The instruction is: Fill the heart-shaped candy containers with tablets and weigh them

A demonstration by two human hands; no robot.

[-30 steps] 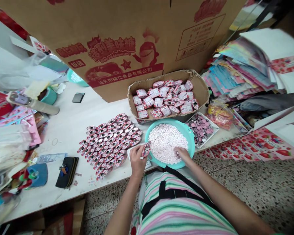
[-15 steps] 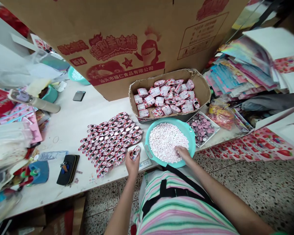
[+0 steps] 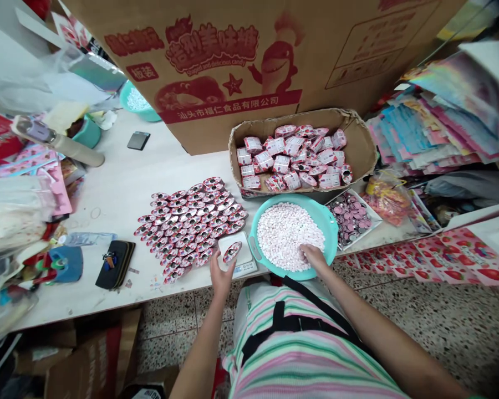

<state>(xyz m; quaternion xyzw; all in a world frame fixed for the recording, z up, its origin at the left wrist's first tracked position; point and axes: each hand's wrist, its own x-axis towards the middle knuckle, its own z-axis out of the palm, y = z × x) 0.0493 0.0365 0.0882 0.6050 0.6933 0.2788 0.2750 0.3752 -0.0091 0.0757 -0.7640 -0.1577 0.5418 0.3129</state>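
A small oval candy box (image 3: 232, 251) with a dark opening on top rests on the white digital scale (image 3: 246, 256). My left hand (image 3: 222, 275) is beside this box, thumb and fingers spread apart around its near side. My right hand (image 3: 314, 258) dips into the small white candies (image 3: 289, 233) in the turquoise basin (image 3: 255, 244), its fingers closed together at the surface; exactly what lies between the fingertips is hidden. Left of the scale, rows of similar upright boxes (image 3: 195, 227) stand packed together, many with dark holes on top.
Behind the basin, a cut-down carton (image 3: 361, 149) holds loose printed boxes. Pink round caps (image 3: 349, 216) fill a tray at the right. A large cardboard box (image 3: 216, 127) rises behind. A black wallet (image 3: 115, 265) lies at left, and stacked printed sheets (image 3: 436, 127) stand at right.
My left hand has set the candy box on the scale and its fingers have opened. My right hand remains in the candies. The whole view has shifted slightly.
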